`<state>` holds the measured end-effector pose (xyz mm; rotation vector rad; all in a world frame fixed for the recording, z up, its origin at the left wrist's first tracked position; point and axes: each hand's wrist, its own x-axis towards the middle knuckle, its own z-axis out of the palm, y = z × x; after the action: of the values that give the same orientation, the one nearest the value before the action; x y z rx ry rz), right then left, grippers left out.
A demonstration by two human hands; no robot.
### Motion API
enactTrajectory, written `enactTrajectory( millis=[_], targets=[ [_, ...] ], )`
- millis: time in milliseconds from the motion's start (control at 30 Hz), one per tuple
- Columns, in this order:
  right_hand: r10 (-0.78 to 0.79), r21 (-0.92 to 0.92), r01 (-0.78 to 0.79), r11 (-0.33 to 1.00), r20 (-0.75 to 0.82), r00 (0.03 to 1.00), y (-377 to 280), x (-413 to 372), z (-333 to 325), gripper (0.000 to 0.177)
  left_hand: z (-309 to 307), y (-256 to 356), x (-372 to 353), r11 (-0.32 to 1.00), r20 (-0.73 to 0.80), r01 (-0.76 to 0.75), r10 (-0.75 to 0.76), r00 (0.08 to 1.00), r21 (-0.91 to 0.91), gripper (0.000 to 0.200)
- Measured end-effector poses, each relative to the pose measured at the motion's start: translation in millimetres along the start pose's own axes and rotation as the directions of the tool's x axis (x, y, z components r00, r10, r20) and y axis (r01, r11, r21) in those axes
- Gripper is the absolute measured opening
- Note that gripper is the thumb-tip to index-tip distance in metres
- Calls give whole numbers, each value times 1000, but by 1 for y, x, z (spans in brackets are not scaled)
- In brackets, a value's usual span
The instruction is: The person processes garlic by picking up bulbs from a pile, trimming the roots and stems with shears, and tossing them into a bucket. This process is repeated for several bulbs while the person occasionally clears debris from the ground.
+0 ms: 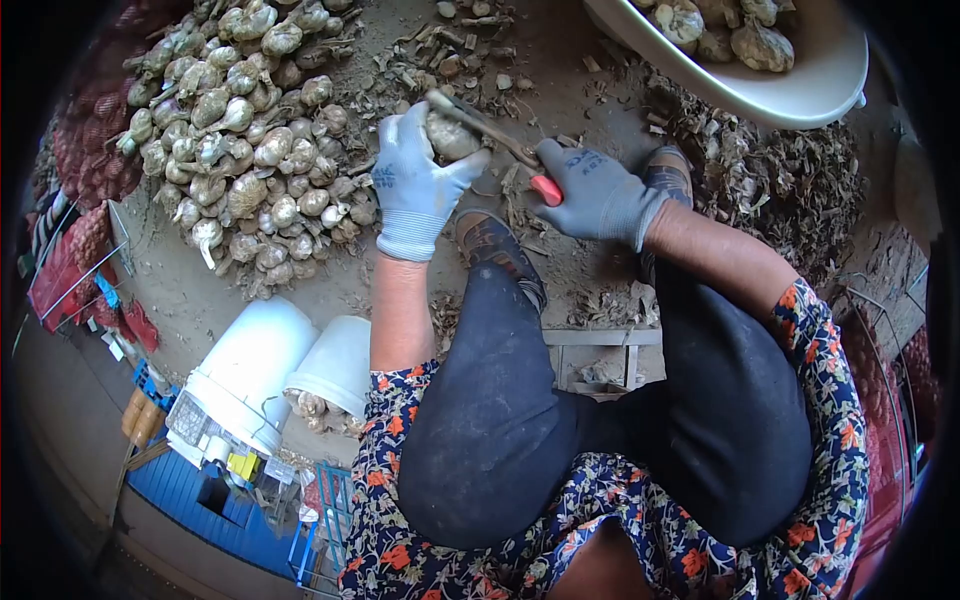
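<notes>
My left hand (410, 172), in a grey glove, is closed round a garlic bulb (452, 138), thumb and fingers on either side. In my right hand (598, 192), also gloved, is a cutting tool with a red handle (546, 190). Its long, brownish blade (492, 130) reaches left across the top of the bulb; the gloved fingers hide much of the grip, so I cannot tell its exact kind. A large heap of garlic bulbs (255, 150) lies on the ground just left of my left hand.
At upper right stands a white basin (740, 95) holding garlic bulbs. Dry trimmings (770, 180) are piled below it, with cut stems scattered ahead. Two white buckets (262, 360) lie at lower left, and red mesh sacks (95, 150) stand behind the heap. My shoes (497, 250) flank the work area.
</notes>
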<state>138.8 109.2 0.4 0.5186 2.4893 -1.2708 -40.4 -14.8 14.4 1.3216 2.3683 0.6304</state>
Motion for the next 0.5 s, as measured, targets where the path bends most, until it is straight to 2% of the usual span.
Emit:
enactTrajectory(
  millis=[67,133,167,200,233,267,333,367,400,467,500],
  targets=[
    [223,-1,-226,974,172,959,-8,5,-3,43,7,3,-3,993,-120,-71,82,989,98,67],
    [263,-5,-267,964,189,946,-1,9,-10,39,14,0,-7,991,-115,-70,83,990,117,66],
    [255,83,-269,959,146,956,9,9,-11,40,19,-3,-8,941,-141,75,-127,982,-329,63],
    [248,169,-262,950,99,964,19,8,-12,42,23,-7,-8,683,-77,176,-323,943,-709,59],
    [257,243,-254,936,21,966,26,4,-8,46,20,-12,-4,325,18,119,-299,954,-938,57],
    [248,239,-246,939,22,969,31,-2,-5,46,17,-16,-4,329,9,113,-303,953,-938,57],
    [257,358,-289,888,133,957,23,-13,-11,49,8,-14,0,-132,221,188,-313,924,-973,53],
    [227,469,-330,819,263,938,21,-11,-16,47,10,-19,-3,-197,255,204,-279,926,-959,56],
    [230,470,-332,818,263,937,18,-10,-15,47,10,-17,-5,-198,258,207,-277,926,-958,56],
    [59,617,-281,736,355,933,6,-8,-17,54,9,-11,-10,-243,279,222,-234,931,-944,58],
    [60,635,-338,694,417,907,1,-8,-25,48,9,-8,-10,-240,280,225,-229,932,-944,59]
  ],
)
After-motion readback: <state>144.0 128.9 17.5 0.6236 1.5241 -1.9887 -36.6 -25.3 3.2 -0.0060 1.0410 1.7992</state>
